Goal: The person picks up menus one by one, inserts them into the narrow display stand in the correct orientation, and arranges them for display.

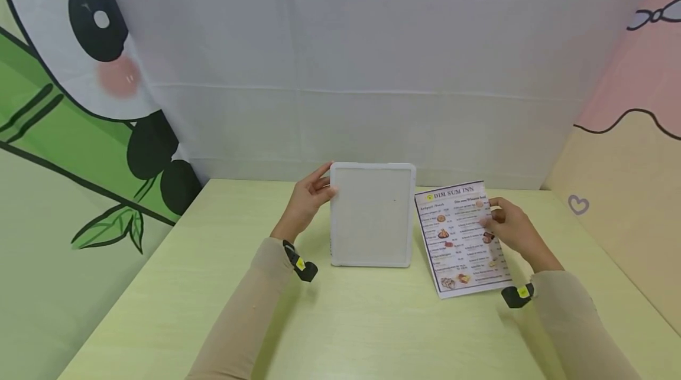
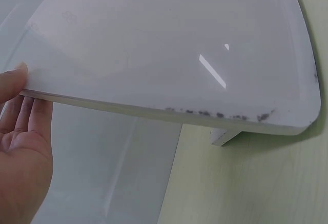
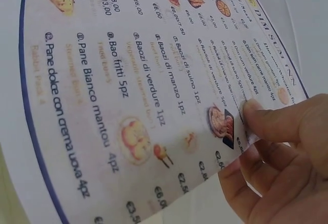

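A white-framed board (image 1: 371, 217) stands upright on the table, its blank face toward me. My left hand (image 1: 305, 200) grips its upper left edge, thumb on the front and fingers behind. In the left wrist view the board (image 2: 169, 44) shows dark specks along one edge and a small support foot (image 2: 224, 136) behind it. My right hand (image 1: 513, 226) pinches the right edge of a printed paper menu (image 1: 460, 244) headed "DIM SUM INN". The menu is tilted just right of the board, apart from it. The right wrist view shows the thumb (image 3: 277, 119) on the menu's printed side.
The pale green wood-grain table (image 1: 372, 321) runs back to a white creased cloth backdrop (image 1: 362, 72). A cartoon-printed panel (image 1: 80, 161) stands on the left, and a pink and cream panel (image 1: 628, 179) on the right. Dark wrist cameras (image 1: 304, 268) sit on both wrists.
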Motion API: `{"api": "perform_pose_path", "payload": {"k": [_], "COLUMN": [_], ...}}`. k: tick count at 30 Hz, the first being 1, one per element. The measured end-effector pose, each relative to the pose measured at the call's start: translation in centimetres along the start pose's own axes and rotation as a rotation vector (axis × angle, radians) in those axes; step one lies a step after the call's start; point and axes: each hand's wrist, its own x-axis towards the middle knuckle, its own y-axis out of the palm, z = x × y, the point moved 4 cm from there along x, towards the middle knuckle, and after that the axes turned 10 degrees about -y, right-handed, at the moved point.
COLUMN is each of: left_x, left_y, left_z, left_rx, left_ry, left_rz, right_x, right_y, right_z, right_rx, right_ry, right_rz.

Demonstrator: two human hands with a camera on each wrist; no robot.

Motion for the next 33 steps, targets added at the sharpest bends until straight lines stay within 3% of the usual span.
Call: {"api": "perform_pose_path", "payload": {"k": [11,20,28,33], "left_x": [1.2,1.1,0.1,0.9], "left_y": [-0.5,-0.5,0.0,-0.3], "left_z": [1.5,1.5,0.3,1.2], "left_rx": [-0.013,-0.025,-0.023,-0.026], "left_ry": [0.018,0.013,0.011,0.025], "left_rz": [-0.005,-0.003,0.006,-0.001], "right_x": [-0.1,0.0,0.1,0.0], "right_y": [-0.7,-1.1,-1.8,-2.2], "right_z": [0.9,1.4,1.5,1.7], "right_rx": [0.028,0.072,0.082,0.105], "right_ry": [0.009,0.018,0.027,0.016], "right_rz": [-0.005,-0.02,-0.044,-0.055]}}
